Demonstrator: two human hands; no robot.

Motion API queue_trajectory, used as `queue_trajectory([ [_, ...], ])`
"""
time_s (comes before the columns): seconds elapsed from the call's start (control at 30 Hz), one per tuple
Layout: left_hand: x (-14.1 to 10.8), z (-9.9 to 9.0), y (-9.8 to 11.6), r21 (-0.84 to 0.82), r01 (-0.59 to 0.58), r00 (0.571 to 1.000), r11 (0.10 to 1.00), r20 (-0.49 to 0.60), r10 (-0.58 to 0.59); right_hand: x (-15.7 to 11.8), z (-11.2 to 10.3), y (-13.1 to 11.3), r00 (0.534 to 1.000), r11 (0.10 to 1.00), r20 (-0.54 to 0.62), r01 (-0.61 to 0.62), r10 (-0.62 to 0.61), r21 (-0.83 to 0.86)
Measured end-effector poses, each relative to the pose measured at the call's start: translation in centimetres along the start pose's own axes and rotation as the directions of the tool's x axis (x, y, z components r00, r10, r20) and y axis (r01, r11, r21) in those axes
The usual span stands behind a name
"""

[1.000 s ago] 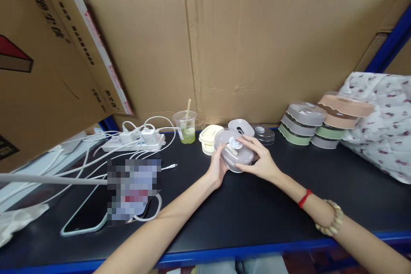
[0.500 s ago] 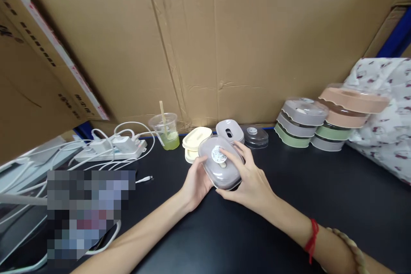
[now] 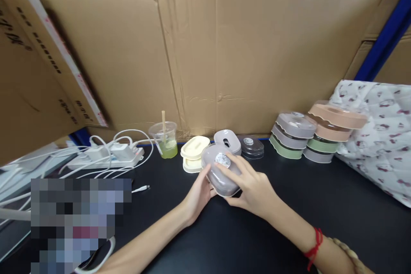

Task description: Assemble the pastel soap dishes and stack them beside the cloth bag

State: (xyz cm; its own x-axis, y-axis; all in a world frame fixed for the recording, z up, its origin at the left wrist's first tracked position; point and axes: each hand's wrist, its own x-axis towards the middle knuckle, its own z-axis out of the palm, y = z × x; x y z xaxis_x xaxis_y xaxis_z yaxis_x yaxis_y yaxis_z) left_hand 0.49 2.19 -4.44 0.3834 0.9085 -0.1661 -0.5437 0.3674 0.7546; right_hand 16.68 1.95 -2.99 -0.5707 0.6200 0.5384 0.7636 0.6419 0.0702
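Observation:
Between my two hands is a grey soap box with a clear domed lid [image 3: 218, 181], tilted toward me above the black table. A round patterned sticker [image 3: 222, 160] is on its lid. My left hand [image 3: 198, 192] grips the box's left side from below, thumb on the lid's edge. My right hand [image 3: 253, 184] holds the right side, its fingers reaching across the lid near the sticker. Just behind stand cream soap box parts [image 3: 194, 147], a grey part with a dark oval hole [image 3: 228, 140] and a separate clear lid [image 3: 252, 147].
Stacked grey and green boxes [image 3: 293, 130] and peach-topped boxes [image 3: 335, 122] stand at the right, by a patterned white cloth bag [image 3: 379, 128]. At the left are a cup of green drink [image 3: 168, 147], a power strip [image 3: 128, 160] with cables and a blurred-out area. Cardboard [image 3: 257, 60] walls the back.
The view has tilted upward, so the cardboard's top edge shows. My right fingers have shifted slightly over the lid's sticker. Both hands still hold the box.

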Motion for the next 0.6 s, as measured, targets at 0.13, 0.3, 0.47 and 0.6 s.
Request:
queue_trajectory([
  [0.13,-0.3,0.2,-0.5,0.071,-0.048,0.999,0.996,0.010,0.047,0.4,-1.0,0.9,0.986,0.997,-0.158,0.035,-0.047,-0.073],
  [0.3,-0.7,0.6,-0.6,0.137,-0.040,0.995,0.990,-0.085,0.052,0.9,-3.1,2.7,0.931,0.990,-0.364,-0.037,-0.014,-0.134],
  [0.47,-0.8,0.3,-0.7,0.210,-0.064,0.998,0.976,-0.009,0.067,1.2,-5.3,7.4,0.736,0.931,-0.670,-0.306,0.098,-0.200],
  [0.6,-0.5,0.1,-1.2,0.268,-0.106,0.994,0.958,0.034,0.101,0.9,-6.9,11.9,0.670,0.899,-0.739,-0.363,0.071,-0.244],
])
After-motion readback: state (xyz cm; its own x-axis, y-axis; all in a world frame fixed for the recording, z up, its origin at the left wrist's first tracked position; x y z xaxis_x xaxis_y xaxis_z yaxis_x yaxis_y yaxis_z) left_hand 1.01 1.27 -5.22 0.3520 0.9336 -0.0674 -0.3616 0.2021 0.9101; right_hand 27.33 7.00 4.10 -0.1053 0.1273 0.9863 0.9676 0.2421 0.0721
